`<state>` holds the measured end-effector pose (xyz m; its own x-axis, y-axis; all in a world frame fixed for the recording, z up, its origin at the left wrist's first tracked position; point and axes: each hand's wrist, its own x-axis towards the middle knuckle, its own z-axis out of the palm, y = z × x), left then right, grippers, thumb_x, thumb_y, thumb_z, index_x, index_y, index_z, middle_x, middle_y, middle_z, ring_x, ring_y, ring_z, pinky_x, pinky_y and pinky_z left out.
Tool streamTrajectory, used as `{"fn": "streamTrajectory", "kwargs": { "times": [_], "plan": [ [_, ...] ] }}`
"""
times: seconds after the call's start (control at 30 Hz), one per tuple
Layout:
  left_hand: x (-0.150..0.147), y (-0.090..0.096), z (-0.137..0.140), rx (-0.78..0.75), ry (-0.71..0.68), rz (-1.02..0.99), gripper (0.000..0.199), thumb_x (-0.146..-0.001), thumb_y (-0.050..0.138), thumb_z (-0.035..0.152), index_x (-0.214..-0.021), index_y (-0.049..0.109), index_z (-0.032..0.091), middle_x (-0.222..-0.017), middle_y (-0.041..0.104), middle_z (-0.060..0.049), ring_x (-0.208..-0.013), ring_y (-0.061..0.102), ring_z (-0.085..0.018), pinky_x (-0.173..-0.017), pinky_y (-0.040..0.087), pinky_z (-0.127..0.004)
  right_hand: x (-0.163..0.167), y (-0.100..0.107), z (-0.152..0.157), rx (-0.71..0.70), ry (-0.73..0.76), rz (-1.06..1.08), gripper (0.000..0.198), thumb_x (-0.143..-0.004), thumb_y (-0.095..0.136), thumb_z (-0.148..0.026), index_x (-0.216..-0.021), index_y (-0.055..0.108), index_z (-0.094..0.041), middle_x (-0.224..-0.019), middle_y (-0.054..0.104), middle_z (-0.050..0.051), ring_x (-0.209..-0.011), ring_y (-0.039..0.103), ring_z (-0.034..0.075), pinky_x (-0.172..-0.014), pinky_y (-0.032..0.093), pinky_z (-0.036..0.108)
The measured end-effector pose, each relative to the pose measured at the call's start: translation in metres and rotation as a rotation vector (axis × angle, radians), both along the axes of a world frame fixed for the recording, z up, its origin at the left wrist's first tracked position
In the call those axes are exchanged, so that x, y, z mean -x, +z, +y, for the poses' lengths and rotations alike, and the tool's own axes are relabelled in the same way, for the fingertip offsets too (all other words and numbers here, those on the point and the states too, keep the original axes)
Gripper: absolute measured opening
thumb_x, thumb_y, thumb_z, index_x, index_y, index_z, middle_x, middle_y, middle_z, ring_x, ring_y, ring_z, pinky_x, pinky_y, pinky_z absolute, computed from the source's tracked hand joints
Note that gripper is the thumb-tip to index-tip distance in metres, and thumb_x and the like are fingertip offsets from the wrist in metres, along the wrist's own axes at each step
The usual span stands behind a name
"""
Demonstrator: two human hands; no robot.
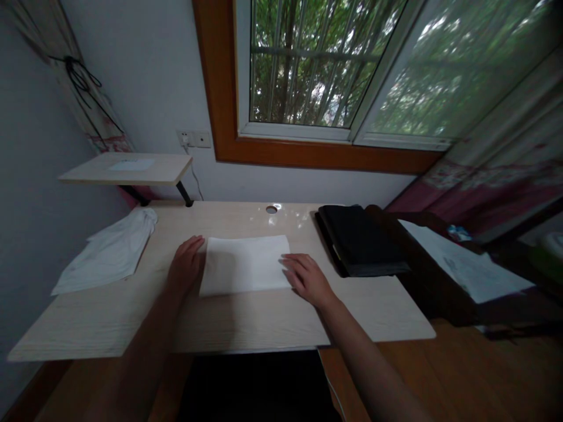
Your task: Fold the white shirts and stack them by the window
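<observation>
- While it is lying flat, one white sheet (246, 264) is occupying the middle of the desk (272, 322).
- Left hand (185, 262) is resting just beside the sheet's left edge, fingers lying close together.
- Right hand (310, 280) is touching the sheet's right edge, fingers slightly spread.
- White cloth (109, 253) is lying along the desk's left edge.
- Black folder (363, 239) is lying near the back right corner.

Free front tabletop (272, 322), black stack (360, 240) rightward

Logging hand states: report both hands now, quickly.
Left hand: open, nothing visibly held, beside the flat white rectangular sheet.
Right hand: open, overlapping that sheet's right edge.
</observation>
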<state>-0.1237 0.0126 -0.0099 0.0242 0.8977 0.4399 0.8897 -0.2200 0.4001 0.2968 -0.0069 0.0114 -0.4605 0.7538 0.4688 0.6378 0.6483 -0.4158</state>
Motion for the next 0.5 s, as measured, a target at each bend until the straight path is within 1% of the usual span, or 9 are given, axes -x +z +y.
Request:
{"fn": "streamTrajectory", "kwargs": {
  "times": [0.1, 0.2, 0.3, 0.4, 0.43, 0.5],
  "plan": [
    [-0.006, 0.007, -0.007, -0.03, -0.124, 0.02, 0.05, -0.098, 0.031, 0.024, -0.139, 0.06, 0.022, -0.147, 0.06, -0.006, -0.146, 0.044, -0.021, -0.126, 0.031, -0.051, 0.001, 0.003, -0.001, -0.015, 0.044, -0.059, 0.042, -0.101, 0.055, -0.036, -0.143, 0.06, -0.031, -0.144, 0.062, 0.007, -0.133, 0.056, 0.028, -0.113, 0.045, 0.051],
    [-0.015, 0.012, -0.01, -0.009, -0.233, 0.063, 0.05, -0.1, 0.032, 0.027, -0.144, 0.055, 0.023, -0.151, 0.057, -0.004, -0.148, 0.042, -0.021, -0.127, 0.028, -0.054, 0.001, 0.002, -0.001, -0.017, 0.068, -0.103, 0.048, -0.101, 0.055, -0.038, -0.149, 0.054, -0.033, -0.152, 0.055, 0.005, -0.14, 0.051, 0.027, -0.117, 0.042, 0.051],
    [-0.029, 0.015, -0.006, 0.047, -0.229, 0.069, 0.051, -0.1, 0.032, 0.028, -0.146, 0.053, 0.022, -0.152, 0.056, -0.005, -0.147, 0.044, -0.021, -0.127, 0.029, -0.051, 0.001, 0.0, 0.002, -0.011, 0.076, -0.118, 0.045, -0.103, 0.053, -0.037, -0.148, 0.056, -0.034, -0.155, 0.053, 0.002, -0.142, 0.049, 0.027, -0.119, 0.041, 0.051],
    [-0.054, 0.019, -0.003, 0.106, -0.169, 0.1, 0.052, -0.101, 0.033, 0.029, -0.149, 0.05, 0.019, -0.154, 0.054, -0.008, -0.148, 0.042, -0.023, -0.126, 0.03, -0.05, 0.001, -0.001, 0.004, 0.006, 0.078, -0.111, 0.04, -0.104, 0.05, -0.034, -0.143, 0.061, -0.033, -0.149, 0.059, 0.002, -0.14, 0.052, 0.026, -0.118, 0.043, 0.051],
    [-0.064, 0.021, -0.004, 0.113, -0.173, 0.127, 0.053, -0.102, 0.033, 0.031, -0.151, 0.047, 0.017, -0.157, 0.051, -0.009, -0.15, 0.04, -0.025, -0.126, 0.029, -0.051, 0.001, -0.001, 0.005, 0.013, 0.078, -0.109, 0.039, -0.104, 0.05, -0.033, -0.141, 0.063, -0.033, -0.147, 0.061, 0.002, -0.14, 0.053, 0.026, -0.118, 0.043, 0.051],
    [-0.09, 0.025, -0.01, 0.099, -0.234, 0.193, 0.053, -0.103, 0.033, 0.033, -0.153, 0.045, 0.016, -0.159, 0.047, -0.01, -0.153, 0.035, -0.027, -0.126, 0.027, -0.053, 0.002, -0.001, 0.005, 0.024, 0.075, -0.106, 0.037, -0.105, 0.05, -0.033, -0.138, 0.065, -0.032, -0.144, 0.063, 0.002, -0.139, 0.054, 0.026, -0.117, 0.044, 0.052]
  ]
}}
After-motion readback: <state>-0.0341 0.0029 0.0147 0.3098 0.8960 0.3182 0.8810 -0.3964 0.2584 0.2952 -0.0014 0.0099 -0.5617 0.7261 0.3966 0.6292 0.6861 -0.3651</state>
